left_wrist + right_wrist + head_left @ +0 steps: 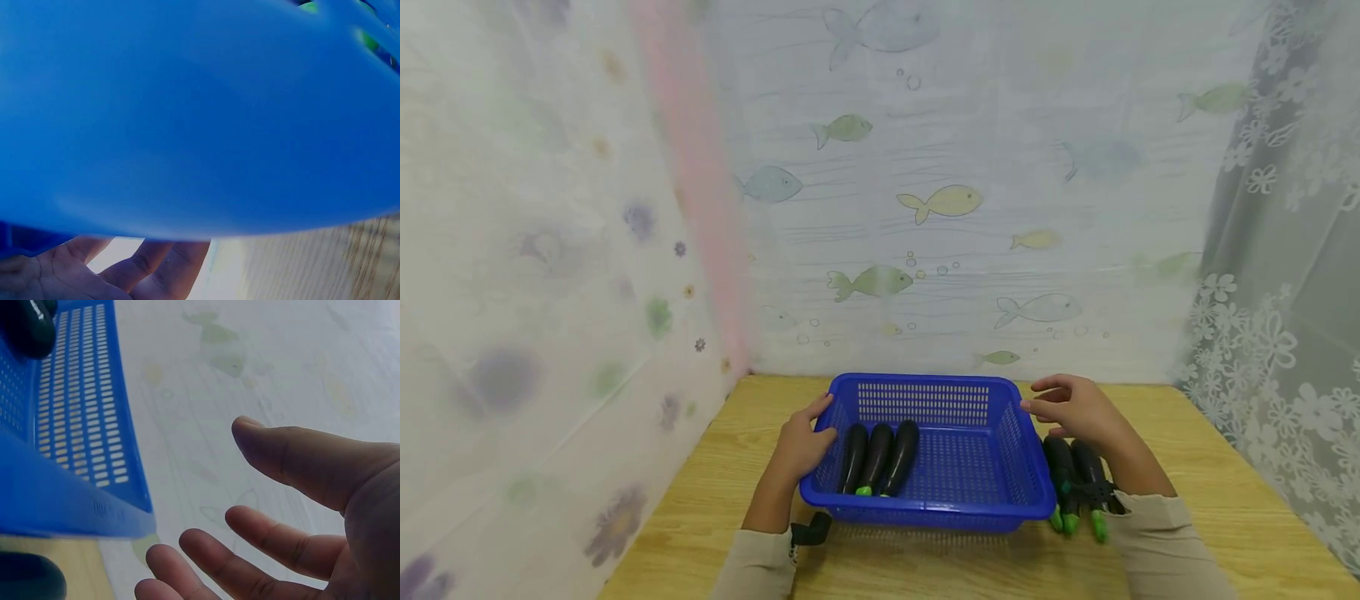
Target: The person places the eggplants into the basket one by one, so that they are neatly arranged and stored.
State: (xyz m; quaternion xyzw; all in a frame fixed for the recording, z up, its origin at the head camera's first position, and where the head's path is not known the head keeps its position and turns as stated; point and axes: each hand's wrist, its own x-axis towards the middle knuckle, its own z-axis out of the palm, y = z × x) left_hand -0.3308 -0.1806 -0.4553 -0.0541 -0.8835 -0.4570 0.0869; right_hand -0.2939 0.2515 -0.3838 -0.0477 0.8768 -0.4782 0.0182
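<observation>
A blue plastic basket (925,506) with slotted walls sits on the table, holding three dark eggplants (877,458) side by side at its left. My left hand (803,443) grips the basket's left rim, thumb over the inside. In the left wrist view the blue basket wall (200,125) fills most of the picture and hides part of the fingers. Just off the right rim is my right hand (1078,410), its fingers relaxed and spread, holding nothing. Beneath that hand, right of the basket, several more eggplants (1060,467) with green stem ends lie on the table.
The wooden table (700,492) reaches back to a wall sheet (955,317) printed with fish. A flowered sheet (550,333) hangs along the left side, and a sheer lace curtain (1285,350) hangs at the right.
</observation>
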